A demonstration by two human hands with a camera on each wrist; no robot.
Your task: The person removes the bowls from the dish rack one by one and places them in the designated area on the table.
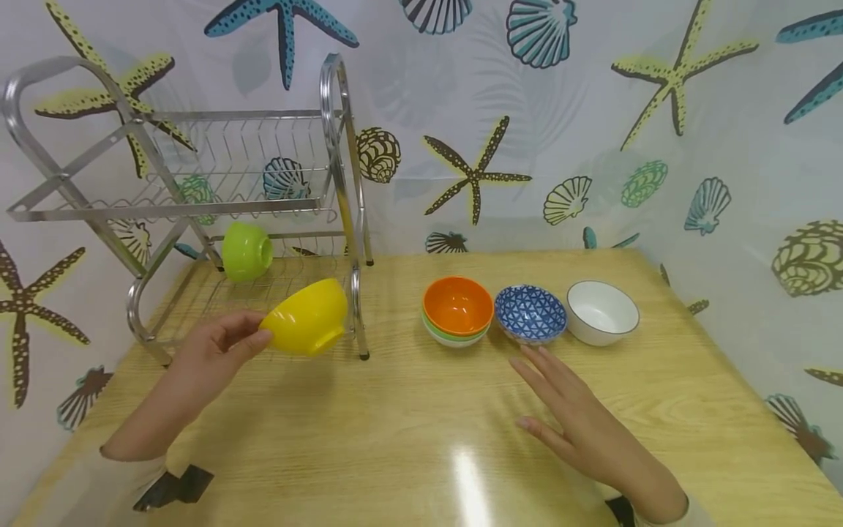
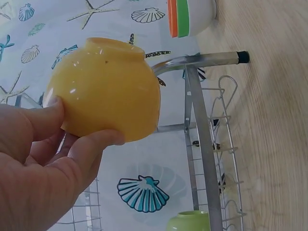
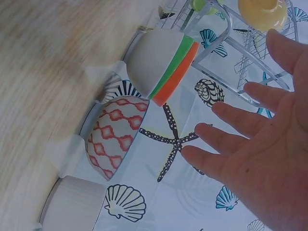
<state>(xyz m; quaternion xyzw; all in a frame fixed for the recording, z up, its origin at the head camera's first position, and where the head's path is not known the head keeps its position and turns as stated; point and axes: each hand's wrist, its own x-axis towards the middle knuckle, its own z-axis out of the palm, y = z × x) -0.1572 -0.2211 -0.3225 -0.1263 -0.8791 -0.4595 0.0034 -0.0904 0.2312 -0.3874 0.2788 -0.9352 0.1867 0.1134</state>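
A glossy yellow bowl [image 1: 307, 319], tilted on its side, hangs in the air before the dish rack's lower tier. My left hand [image 1: 220, 359] pinches its rim between thumb and fingers. The left wrist view shows the bowl's outside and foot ring, with my left thumb and fingers [image 2: 108, 137] at its edge. My right hand [image 1: 573, 417] hovers over the table with spread fingers and holds nothing. Nearest to it is a bowl [image 1: 530, 315] with a blue pattern inside; the right wrist view shows red diamonds on its outside.
At left stands a two-tier metal dish rack [image 1: 358, 307]. A green bowl [image 1: 245, 252] lies on its side on the lower tier. Right of the rack, nested bowls [image 1: 459, 306] with an orange one on top sit on the wooden table [image 1: 395, 454]. A white bowl [image 1: 602, 313] stands farther right.
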